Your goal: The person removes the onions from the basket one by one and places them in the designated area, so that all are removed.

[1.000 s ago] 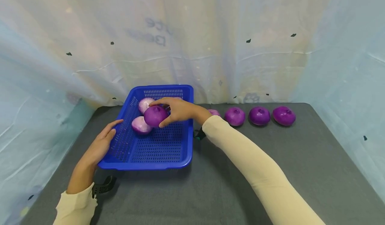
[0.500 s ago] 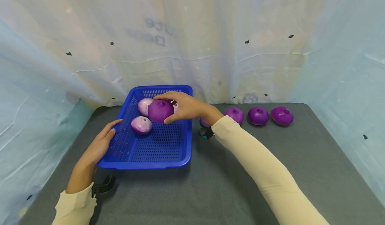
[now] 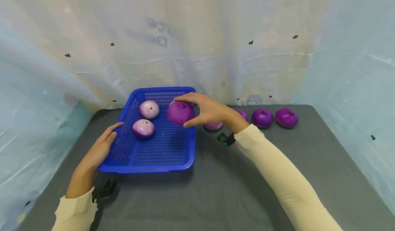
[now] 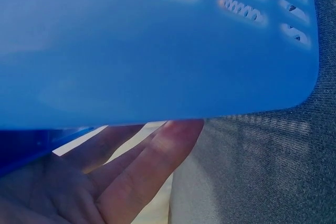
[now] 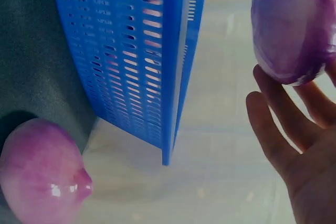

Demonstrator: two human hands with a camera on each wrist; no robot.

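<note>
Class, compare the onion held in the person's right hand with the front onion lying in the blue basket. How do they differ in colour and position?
The held onion is deep purple; the front basket onion is pale pinkish-white. The held onion is gripped by the right hand above the blue basket, near its right wall; the front basket onion rests on the basket floor, untouched. Both are round, glossy and of similar size.

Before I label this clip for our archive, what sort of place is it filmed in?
Probably a staged recording booth, not a real kitchen. A wrinkled pale sheet curtains off a grey cloth-covered table, and the only goods are a blue basket and glossy purple onions in a row.
</note>
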